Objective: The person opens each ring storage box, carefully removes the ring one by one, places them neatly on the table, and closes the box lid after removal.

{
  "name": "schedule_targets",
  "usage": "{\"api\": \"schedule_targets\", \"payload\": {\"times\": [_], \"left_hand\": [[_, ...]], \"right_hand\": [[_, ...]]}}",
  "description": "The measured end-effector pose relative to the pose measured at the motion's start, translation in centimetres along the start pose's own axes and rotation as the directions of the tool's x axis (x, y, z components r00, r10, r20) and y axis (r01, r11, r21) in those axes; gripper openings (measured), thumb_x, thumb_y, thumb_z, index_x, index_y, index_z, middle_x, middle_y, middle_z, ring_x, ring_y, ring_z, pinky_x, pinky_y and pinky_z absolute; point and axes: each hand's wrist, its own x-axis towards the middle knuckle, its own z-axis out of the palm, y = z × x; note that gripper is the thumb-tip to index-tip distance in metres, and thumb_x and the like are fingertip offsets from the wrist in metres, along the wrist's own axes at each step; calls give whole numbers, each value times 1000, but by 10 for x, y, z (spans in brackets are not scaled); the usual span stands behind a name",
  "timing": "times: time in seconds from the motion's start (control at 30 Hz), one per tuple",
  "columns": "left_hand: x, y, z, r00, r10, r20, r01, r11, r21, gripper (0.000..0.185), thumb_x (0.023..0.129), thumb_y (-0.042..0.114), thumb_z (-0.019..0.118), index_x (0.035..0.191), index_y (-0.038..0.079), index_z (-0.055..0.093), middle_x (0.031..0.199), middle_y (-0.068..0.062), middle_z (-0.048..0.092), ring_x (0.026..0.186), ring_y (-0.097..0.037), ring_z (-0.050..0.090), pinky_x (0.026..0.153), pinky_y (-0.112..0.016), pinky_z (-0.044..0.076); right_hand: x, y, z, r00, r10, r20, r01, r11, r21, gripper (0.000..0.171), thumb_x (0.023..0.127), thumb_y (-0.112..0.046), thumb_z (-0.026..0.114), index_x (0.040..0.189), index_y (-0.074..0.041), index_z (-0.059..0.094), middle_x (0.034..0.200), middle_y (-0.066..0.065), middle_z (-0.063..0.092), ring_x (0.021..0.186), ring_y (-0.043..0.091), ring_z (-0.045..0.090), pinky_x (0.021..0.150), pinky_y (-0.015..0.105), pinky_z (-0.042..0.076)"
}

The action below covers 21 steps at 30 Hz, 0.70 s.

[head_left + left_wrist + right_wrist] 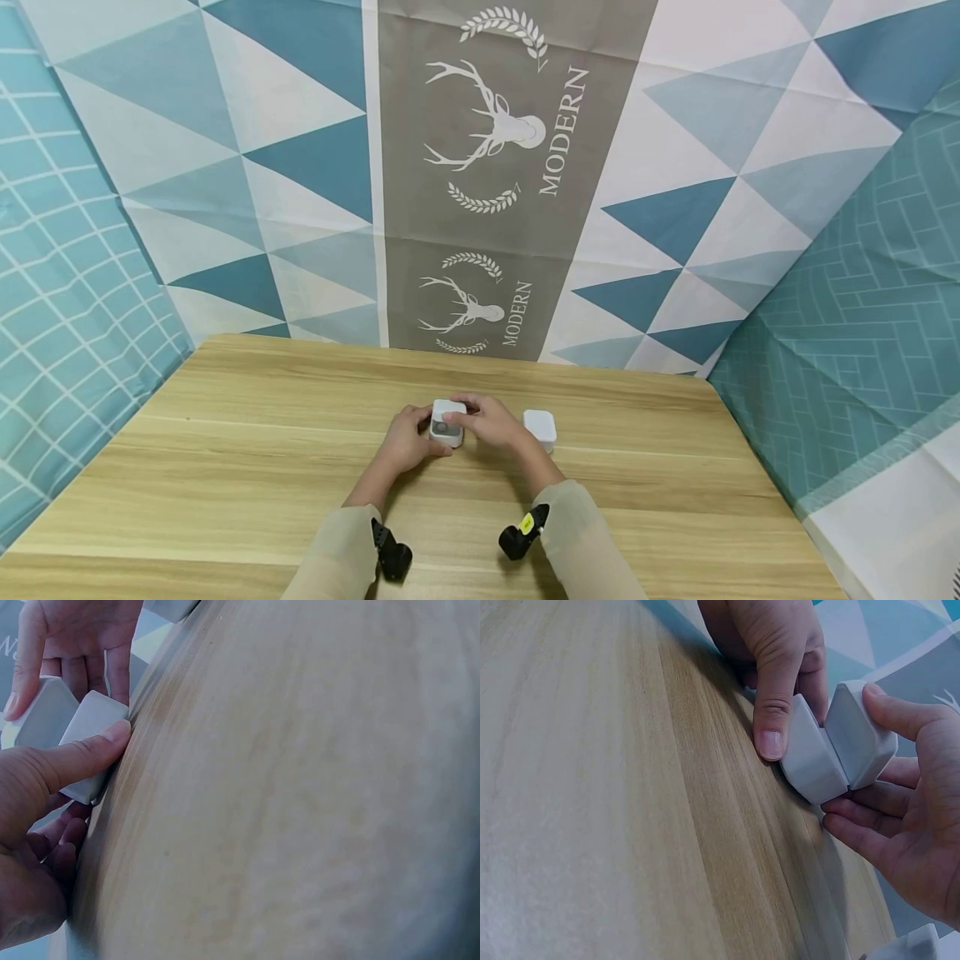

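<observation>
Between both hands, on the wooden table, is a small white box point(814, 769) with rounded corners. Its lid point(861, 735) stands tilted away from the base, leaving a V-shaped gap, and the two parts meet along one edge. My left hand point(408, 437) grips the base, thumb along the near side and fingers partly hidden behind it. With thumb and fingers, my right hand point(487, 421) pinches the lid from the other side. The left wrist view also shows the lid point(49, 712) beside the base point(97, 716), whose lower part is covered by the left thumb.
A second small white box point(540, 427), its top in place, sits just right of my right hand. The wooden table point(225, 467) reaches back to a patterned wall covering point(480, 225). Tiled-pattern sheets point(60, 250) hang at both sides.
</observation>
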Motion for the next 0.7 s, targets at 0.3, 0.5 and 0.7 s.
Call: {"api": "schedule_targets", "payload": {"times": [0.3,0.5,0.7], "left_hand": [[1,0,0,1000,-5,7,5,1000,4,79,65,24,85,131,-2,51,119,-19,55,114,-34,50,99,-50,41],[-1,1,-1,1000,-7,7,7,1000,5,78,65,24,85,131,-2,52,117,-19,55,112,-33,50,98,-50,41],[-4,4,-3,1000,30,-8,-30,1000,10,77,65,26,85,128,-3,54,113,-20,55,109,-34,51,96,-49,42]], "right_hand": [[0,0,0,1000,-2,2,2,1000,14,54,89,-42,60,130,-6,55,125,8,61,111,20,57,96,39,45],[1,0,0,1000,0,-6,0,1000,20,55,89,-44,59,129,-6,55,126,9,60,112,21,57,97,40,44],[0,-1,-1,1000,22,-6,-21,999,41,56,89,-47,58,129,-8,56,126,8,60,113,20,56,98,41,44]]}}
